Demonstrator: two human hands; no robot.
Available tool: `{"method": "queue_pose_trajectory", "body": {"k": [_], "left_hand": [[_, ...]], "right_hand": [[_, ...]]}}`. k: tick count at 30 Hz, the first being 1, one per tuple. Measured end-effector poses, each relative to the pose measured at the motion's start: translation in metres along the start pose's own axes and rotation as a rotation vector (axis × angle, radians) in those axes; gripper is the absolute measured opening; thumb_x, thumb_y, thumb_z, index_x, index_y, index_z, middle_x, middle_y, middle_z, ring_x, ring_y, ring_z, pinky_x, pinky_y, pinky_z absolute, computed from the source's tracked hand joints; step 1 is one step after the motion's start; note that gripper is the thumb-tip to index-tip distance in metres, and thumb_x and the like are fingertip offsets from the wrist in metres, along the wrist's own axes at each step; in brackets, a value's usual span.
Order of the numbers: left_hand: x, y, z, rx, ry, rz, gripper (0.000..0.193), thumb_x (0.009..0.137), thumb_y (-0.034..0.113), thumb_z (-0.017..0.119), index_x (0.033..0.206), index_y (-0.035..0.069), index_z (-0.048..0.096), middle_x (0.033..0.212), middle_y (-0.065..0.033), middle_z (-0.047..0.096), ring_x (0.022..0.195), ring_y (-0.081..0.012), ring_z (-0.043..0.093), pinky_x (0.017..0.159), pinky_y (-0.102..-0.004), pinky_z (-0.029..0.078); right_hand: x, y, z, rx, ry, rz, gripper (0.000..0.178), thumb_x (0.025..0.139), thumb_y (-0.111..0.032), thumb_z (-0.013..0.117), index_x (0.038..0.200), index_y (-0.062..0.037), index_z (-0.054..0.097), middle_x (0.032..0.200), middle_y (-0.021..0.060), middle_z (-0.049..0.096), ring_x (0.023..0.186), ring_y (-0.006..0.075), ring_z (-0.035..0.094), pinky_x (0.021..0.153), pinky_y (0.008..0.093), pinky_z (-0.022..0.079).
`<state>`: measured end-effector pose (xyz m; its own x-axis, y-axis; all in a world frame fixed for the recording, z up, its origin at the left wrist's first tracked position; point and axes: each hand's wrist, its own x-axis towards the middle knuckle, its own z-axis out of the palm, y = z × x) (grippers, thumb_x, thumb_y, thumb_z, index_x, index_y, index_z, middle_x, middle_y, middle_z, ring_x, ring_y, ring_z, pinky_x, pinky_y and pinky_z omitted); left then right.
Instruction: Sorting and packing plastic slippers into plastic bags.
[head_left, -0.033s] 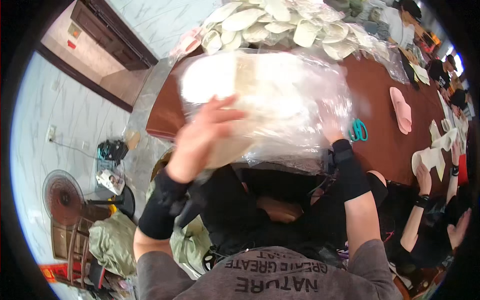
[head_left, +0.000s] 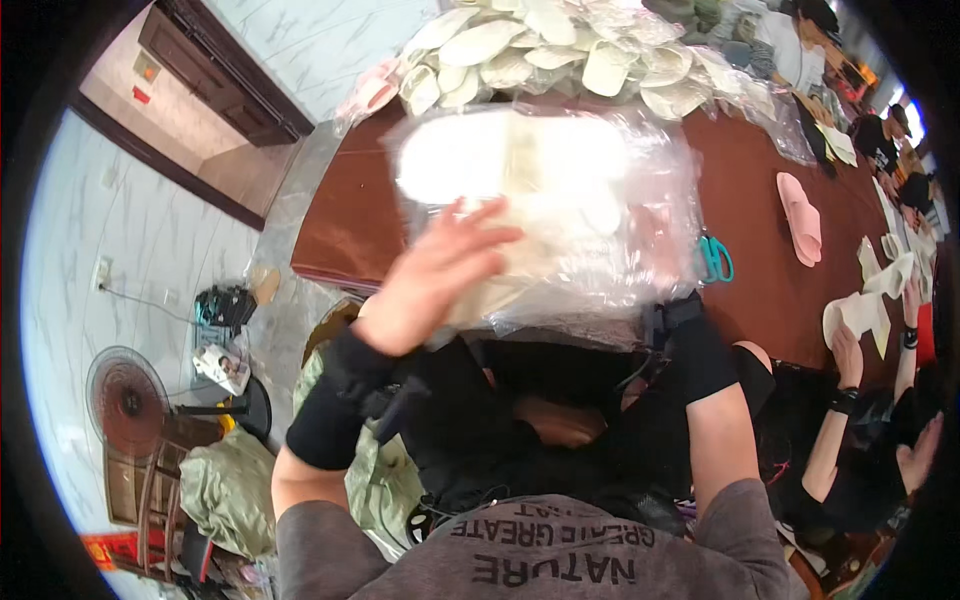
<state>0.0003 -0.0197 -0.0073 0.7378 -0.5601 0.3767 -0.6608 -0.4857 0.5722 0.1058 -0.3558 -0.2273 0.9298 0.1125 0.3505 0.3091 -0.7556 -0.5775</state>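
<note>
A clear plastic bag (head_left: 560, 265) lies before me at the table's near edge, glaring with light. Pale cream pieces (head_left: 510, 150), seemingly slipper parts, show through it. My left hand (head_left: 445, 265) is over the bag's left part, fingers stretched out and somewhat blurred; whether it touches the plastic I cannot tell. My right hand (head_left: 655, 245) shows only dimly through the plastic at the bag's right side, so its fingers are hidden. Just right of the bag lie teal-handled scissors (head_left: 716, 259).
A heap of cream slippers (head_left: 540, 45) in clear wrapping covers the back of the brown table (head_left: 745, 190). Pink slippers (head_left: 800, 220) lie to the right. Other people's hands (head_left: 848, 355) handle cream pieces at far right. A fan (head_left: 130, 395) stands at left.
My left hand has moved a little to the right. The bag's left edge has shifted right too, and my right hand now shows more dimly through the plastic.
</note>
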Motion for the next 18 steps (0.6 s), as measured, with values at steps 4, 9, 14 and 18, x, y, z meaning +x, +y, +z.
{"method": "queue_pose_trajectory", "body": {"k": [4,9,14,18], "left_hand": [[-0.004,-0.052,0.08,0.274,-0.273,0.083,0.022,0.081,-0.005,0.053,0.097,0.01,0.055,0.124,-0.0083,0.06,0.133,-0.0276,0.043,0.114,-0.048,0.024],[0.043,-0.042,0.052,-0.361,0.382,-0.284,0.013,0.095,-0.005,0.042,0.1,0.0,0.052,0.113,-0.0145,0.062,0.114,-0.0219,0.056,0.102,-0.0334,0.04],[0.07,-0.015,0.031,-0.272,0.583,-0.099,0.01,0.096,-0.004,0.044,0.098,-0.001,0.053,0.107,-0.0132,0.064,0.102,-0.019,0.06,0.093,-0.0301,0.044],[0.051,-0.021,0.058,-0.456,0.455,0.082,0.013,0.09,-0.003,0.051,0.102,0.001,0.055,0.118,-0.0122,0.058,0.12,-0.0225,0.05,0.105,-0.0362,0.035]], "right_hand": [[-0.007,-0.006,-0.023,0.951,-0.096,0.091,0.047,0.086,-0.017,0.062,0.126,0.0043,0.051,0.117,0.021,0.061,0.112,0.0321,0.057,0.098,0.0408,0.043],[-0.003,0.0,-0.028,-0.085,0.045,-0.22,0.046,0.078,-0.014,0.063,0.124,-0.0102,0.059,0.127,0.0196,0.055,0.122,0.036,0.046,0.105,0.0435,0.034],[-0.011,-0.001,-0.018,-0.153,0.005,-0.102,0.043,0.08,-0.02,0.064,0.122,-0.0099,0.059,0.135,0.0193,0.047,0.125,0.0371,0.042,0.105,0.0466,0.032],[-0.01,0.007,-0.012,-0.217,-0.146,0.012,0.039,0.082,-0.027,0.063,0.116,-0.0083,0.06,0.131,0.0194,0.048,0.12,0.0379,0.044,0.103,0.0457,0.033]]}}
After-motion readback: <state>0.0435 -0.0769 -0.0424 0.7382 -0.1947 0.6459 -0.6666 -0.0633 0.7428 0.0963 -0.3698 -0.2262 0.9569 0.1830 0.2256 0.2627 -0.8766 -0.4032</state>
